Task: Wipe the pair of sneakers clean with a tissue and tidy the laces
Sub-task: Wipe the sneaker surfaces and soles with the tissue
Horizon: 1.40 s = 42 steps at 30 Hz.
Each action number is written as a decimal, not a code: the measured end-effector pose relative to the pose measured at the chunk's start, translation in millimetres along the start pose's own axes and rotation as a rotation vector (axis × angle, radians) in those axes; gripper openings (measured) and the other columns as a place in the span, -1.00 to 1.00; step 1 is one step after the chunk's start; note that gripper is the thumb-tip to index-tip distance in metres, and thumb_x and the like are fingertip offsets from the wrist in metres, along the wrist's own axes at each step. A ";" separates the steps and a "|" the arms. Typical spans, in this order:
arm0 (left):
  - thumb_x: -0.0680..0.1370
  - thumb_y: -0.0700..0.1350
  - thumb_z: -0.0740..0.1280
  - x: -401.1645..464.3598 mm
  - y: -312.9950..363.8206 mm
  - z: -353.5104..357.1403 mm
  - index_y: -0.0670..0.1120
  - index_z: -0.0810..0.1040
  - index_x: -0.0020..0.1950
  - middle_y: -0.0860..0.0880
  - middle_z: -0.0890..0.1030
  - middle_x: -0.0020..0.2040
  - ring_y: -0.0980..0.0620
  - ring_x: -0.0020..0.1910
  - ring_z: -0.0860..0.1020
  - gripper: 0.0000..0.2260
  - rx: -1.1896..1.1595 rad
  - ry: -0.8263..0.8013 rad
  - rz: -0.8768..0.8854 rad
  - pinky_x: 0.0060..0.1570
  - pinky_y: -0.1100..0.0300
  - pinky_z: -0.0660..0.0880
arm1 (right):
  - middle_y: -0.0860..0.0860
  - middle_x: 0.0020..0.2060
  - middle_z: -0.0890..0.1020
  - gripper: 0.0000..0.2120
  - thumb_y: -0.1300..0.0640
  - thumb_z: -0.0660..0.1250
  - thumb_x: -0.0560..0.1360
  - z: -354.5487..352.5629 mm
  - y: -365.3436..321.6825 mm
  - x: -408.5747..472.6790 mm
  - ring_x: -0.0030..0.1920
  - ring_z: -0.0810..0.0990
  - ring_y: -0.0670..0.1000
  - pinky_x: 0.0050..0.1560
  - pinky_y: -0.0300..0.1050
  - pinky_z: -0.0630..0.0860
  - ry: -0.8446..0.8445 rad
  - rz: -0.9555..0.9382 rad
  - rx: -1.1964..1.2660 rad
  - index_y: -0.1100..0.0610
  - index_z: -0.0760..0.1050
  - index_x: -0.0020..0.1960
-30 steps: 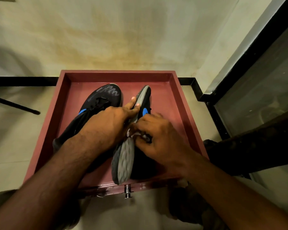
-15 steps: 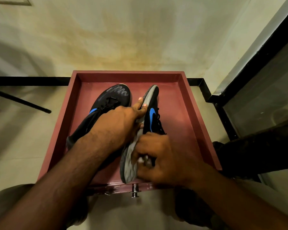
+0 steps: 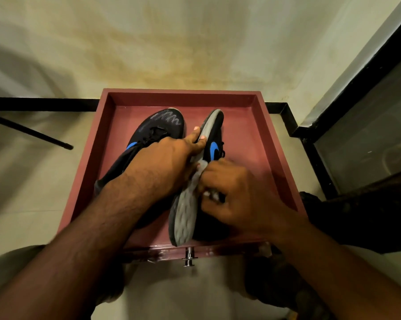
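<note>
left hand (image 3: 169, 162) grips the tipped sneaker's (image 3: 190, 204) grey sole edge; right hand (image 3: 236, 195) pinches a white tissue (image 3: 210, 194) against its side. second sneaker (image 3: 158, 130) sits flat alongside, both inside the red tray (image 3: 273, 144).

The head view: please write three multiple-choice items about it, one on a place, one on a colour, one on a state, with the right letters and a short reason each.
1. Where do both sneakers lie?
A. on the bare floor
B. in the red tray
C. on a shelf

2. What colour is the logo on the tilted sneaker?
A. blue
B. white
C. yellow

3. How does the tilted sneaker stand?
A. flat on its sole
B. on its side, grey sole showing
C. hanging by its laces

Answers:
1 B, the red tray walls surround both.
2 A, the tilted sneaker bears a blue mark.
3 B, the left hand steadies it while the right hand presses a tissue against it.
</note>
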<state>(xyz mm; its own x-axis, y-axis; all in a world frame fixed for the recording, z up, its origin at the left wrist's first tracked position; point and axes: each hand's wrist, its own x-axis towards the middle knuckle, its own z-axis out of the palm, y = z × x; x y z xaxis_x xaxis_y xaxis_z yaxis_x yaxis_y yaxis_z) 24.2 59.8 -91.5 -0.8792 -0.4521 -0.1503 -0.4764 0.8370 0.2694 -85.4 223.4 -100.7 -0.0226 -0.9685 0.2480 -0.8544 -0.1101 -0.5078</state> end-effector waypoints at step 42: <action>0.60 0.13 0.32 -30.0 47.0 -10.1 0.16 0.54 0.40 0.04 0.32 0.59 -0.09 0.65 0.08 -0.64 0.055 -0.186 0.493 0.52 0.30 -0.38 | -0.01 -0.27 0.57 -0.91 0.31 0.37 0.44 -54.3 32.2 -11.6 -0.32 0.58 0.07 -0.33 0.07 0.56 0.813 0.319 0.177 0.20 0.48 -0.18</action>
<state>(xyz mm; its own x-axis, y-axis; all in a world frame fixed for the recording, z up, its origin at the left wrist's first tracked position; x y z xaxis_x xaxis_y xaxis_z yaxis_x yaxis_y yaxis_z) 28.1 109.5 -64.7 -0.9809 0.0576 -0.1860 -0.0010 0.9536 0.3010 -140.8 243.2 -75.1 -0.6651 -0.5081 0.5472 -0.6527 0.0397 -0.7565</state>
